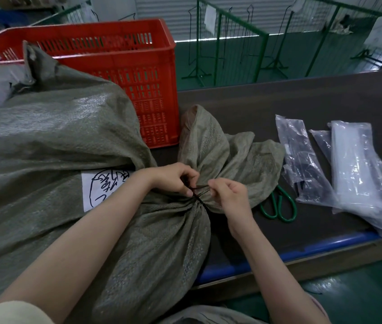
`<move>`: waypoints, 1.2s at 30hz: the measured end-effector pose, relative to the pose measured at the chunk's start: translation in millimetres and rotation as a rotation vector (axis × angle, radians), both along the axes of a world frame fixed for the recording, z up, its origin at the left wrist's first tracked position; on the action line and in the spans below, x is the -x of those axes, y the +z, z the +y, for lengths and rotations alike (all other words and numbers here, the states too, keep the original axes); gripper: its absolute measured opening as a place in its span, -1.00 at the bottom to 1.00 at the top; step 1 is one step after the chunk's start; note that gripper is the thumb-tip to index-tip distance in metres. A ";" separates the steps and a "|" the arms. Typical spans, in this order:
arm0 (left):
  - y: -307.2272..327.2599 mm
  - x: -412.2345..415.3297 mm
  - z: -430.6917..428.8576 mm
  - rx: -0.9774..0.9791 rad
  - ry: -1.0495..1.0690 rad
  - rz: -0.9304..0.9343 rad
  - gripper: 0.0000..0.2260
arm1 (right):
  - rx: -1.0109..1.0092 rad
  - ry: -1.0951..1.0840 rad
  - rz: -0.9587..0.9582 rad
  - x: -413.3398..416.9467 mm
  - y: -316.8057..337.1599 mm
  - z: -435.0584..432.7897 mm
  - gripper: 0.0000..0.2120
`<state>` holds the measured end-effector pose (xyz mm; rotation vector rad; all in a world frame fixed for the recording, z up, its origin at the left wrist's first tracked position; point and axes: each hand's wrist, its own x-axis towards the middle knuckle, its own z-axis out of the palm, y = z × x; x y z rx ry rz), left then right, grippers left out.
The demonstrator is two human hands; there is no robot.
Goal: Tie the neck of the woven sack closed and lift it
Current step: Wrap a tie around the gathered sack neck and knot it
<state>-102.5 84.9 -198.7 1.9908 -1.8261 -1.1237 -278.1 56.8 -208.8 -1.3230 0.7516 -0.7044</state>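
Head view, frame centre: left hand (173, 178) and right hand (228, 192) are pinching the black cord (198, 195), cinching the woven sack (56, 141) neck; knotting and lifting are remaining.

I can see only one thing with writing on it. It is a white paper label (98, 190) stuck flat on the side of the big grey-green woven sack (52, 141), near me on the left. Someone wrote on it by hand with a thick black pen. The marks are big and loopy, and there is a round line drawn around part of them. My left arm covers one side of the label. I cannot read what the marks say.
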 end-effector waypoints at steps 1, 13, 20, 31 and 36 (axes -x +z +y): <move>-1.3 -2.1 1.3 -0.011 0.001 -0.057 -0.79 | 0.005 -0.009 -0.020 0.9 4.1 -1.5 -0.56; -10.3 -9.8 -0.8 -0.057 -0.015 -0.277 -0.88 | -0.210 0.183 -0.043 11.6 23.4 -23.5 -0.60; -4.5 -3.2 -1.0 0.005 -0.055 -0.232 -0.82 | -0.249 0.411 0.517 -12.4 -2.3 -12.2 -0.62; -17.0 -8.5 -6.0 -0.071 -0.023 -0.323 -0.76 | -0.262 0.238 0.411 -10.1 16.8 -0.8 -0.63; -20.9 -8.9 -8.1 -0.101 0.010 -0.354 -0.80 | -0.254 0.215 0.392 -4.5 18.2 2.2 -0.64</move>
